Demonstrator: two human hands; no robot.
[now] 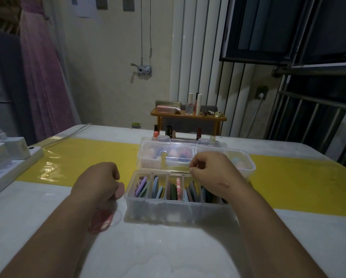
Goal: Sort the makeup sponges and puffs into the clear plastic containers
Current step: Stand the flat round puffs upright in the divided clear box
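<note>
a clear divided container (168, 207) sits on the white desk (168, 247) in front of the person, its compartments packed with flat puffs (158, 187) standing on edge in purple, green, blue, pink and grey. behind it, touching its far rim, a second clear container (168, 155) with a closed lid holds rounded pink and dark sponges (174, 152). the right hand (212, 173) hovers over the far right part of the divided container, its grip curled with thumb and fingertips pinched together at the far rim; whether it pinches anything i cannot tell. the left hand (100, 181) rests on the desk just left of the container, its grip closed around a pinkish puff (120, 189) poking out by the thumb. a reddish round item (101, 220) lies under the left wrist. a yellow strip (83, 161) crosses the desk, and a white power strip (7, 167) lies at the far left
</note>
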